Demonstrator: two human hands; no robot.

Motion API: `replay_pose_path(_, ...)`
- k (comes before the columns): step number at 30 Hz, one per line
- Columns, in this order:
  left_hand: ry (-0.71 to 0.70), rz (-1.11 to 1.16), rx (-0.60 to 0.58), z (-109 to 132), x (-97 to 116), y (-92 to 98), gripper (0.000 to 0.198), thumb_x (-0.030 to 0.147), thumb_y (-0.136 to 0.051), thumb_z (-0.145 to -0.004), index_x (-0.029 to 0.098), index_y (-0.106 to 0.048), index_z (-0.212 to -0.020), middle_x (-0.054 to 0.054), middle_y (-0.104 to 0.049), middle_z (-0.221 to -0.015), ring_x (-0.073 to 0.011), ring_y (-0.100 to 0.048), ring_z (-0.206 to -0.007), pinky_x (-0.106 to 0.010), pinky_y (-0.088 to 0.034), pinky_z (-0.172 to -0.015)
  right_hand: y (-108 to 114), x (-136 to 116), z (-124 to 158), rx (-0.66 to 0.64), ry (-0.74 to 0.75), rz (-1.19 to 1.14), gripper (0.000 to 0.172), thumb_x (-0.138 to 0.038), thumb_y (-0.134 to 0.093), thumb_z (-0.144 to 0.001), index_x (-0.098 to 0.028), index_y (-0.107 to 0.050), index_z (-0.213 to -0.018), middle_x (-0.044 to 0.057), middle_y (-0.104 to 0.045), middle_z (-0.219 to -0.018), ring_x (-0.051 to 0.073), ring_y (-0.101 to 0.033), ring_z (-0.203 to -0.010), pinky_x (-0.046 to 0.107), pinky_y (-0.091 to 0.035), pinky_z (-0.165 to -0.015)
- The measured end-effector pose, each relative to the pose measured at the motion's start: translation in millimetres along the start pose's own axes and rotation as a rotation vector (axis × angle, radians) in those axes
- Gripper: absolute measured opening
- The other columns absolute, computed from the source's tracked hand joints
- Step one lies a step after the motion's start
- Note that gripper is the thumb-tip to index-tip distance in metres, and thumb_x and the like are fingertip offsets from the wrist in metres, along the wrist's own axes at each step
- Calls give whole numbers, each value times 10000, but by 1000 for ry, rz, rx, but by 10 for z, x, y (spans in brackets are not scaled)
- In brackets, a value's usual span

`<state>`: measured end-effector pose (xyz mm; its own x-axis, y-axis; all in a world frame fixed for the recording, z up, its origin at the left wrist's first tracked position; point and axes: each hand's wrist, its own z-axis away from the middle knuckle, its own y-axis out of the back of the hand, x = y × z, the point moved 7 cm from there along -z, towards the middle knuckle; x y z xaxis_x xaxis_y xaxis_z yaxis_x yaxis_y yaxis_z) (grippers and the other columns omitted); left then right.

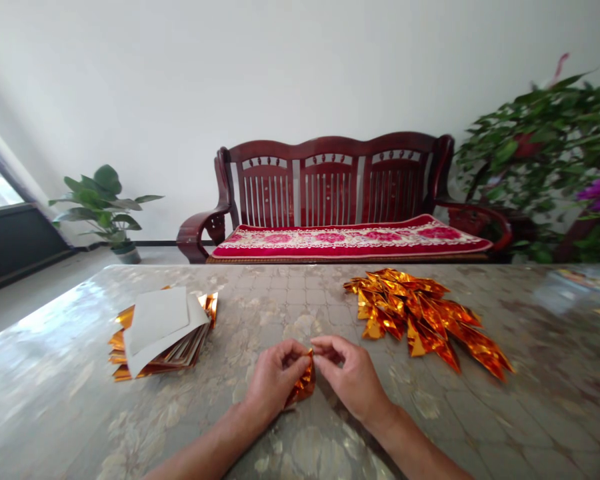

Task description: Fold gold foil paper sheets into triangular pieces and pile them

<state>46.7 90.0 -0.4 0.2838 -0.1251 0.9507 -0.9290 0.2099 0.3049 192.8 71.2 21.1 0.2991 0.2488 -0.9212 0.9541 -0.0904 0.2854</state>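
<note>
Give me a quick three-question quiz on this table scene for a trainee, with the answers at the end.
1. True or false: the white paper lies on top of the stack of gold foil sheets.
2. Multiple choice: what do the left hand and the right hand hold between them? A) a folded gold foil piece B) a green leaf C) a red cushion
3. Short answer: what lies in a heap on the table to the right of the hands?

Key: 1. True. 2. A. 3. Folded gold foil triangles.
</note>
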Motion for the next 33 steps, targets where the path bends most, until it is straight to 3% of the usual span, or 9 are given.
replay_pose_path(6, 6, 91, 1, 0, -27, -6, 172, 321, -631, -773, 151, -641, -745, 9, -603, -625, -127, -532, -579, -213, -401, -559, -51, 83, -27, -57, -163, -207, 174, -290, -693, -703, -154, -725, -806, 34, -721, -724, 174, -638, -670, 263, -492, -637)
replay_pose_path(12, 17, 127, -19, 2, -52, -22, 179, 327, -635, -774, 155, -628, -726, 10, -608, -613, -121, -539, -561, -208, -401, -547, -67, 102, -32, -78, -215, -251, 158, -287, -691, -668, -150, -711, -744, 6, -680, -656, 145, -585, -616, 241, -442, -594)
replay_pose_path(22, 40, 137, -27, 8, -24, -29, 187, 333, -652, -744, 149, -628, -721, 7, -595, -608, -118, -525, -554, -212, -391, -543, -60, 97, -33, -102, -189, -203, 116, -266, -636, -689, -157, -673, -706, -24, -590, -601, 124, -502, -586, 232, -382, -565)
replay_pose_path(33, 49, 223, -49, 6, 1, -43, 255, 380, -714, -706, 141, -627, -701, 12, -585, -577, -105, -507, -536, -202, -382, -531, -37, 14, -23, -112, -113, -130, 167, -316, -609, -779, -170, -653, -709, -16, -573, -628, 139, -501, -622, 241, -390, -596)
